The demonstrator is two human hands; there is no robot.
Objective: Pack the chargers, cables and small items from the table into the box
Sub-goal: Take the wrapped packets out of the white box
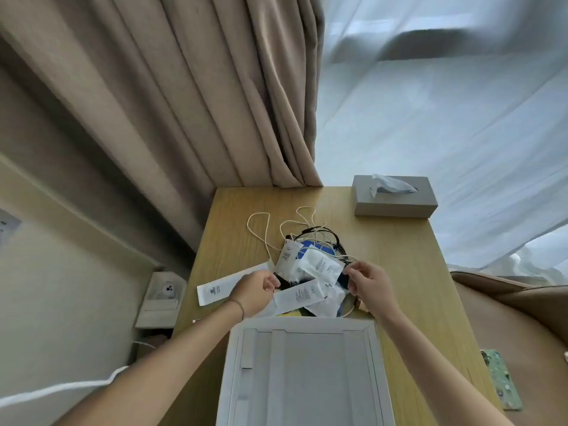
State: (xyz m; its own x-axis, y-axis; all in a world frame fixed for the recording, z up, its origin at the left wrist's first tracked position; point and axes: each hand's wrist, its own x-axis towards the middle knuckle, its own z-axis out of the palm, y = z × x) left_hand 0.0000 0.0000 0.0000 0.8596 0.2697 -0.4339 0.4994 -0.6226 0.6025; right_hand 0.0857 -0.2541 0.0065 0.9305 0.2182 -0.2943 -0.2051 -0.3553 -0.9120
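At about nine o'clock from the pile, a long white sachet [233,282] lay flat on the table [399,250], its near end just beside the left hand [256,292]. That hand had its fingers curled in at the pile's left edge, seemingly pinching something dark there; what exactly it held I could not tell. The pile of white packets [310,272] sat mid-table, with a cream cable [261,232] looping out toward eleven o'clock and black cables [325,236] arching over it at twelve. At three o'clock of the pile, the right hand [368,284] pinched a thin wire or packet edge between thumb and fingertips. The open white box [307,370] waited at six o'clock, apparently still holding nothing. A grey tissue box [396,196] stood at one o'clock, well apart.

The risk looked to be the tangle: lifting from both sides could drag looped cables and spill loose packets across the table, or off its left edge. Pulling a snagged wire hard might strain it.
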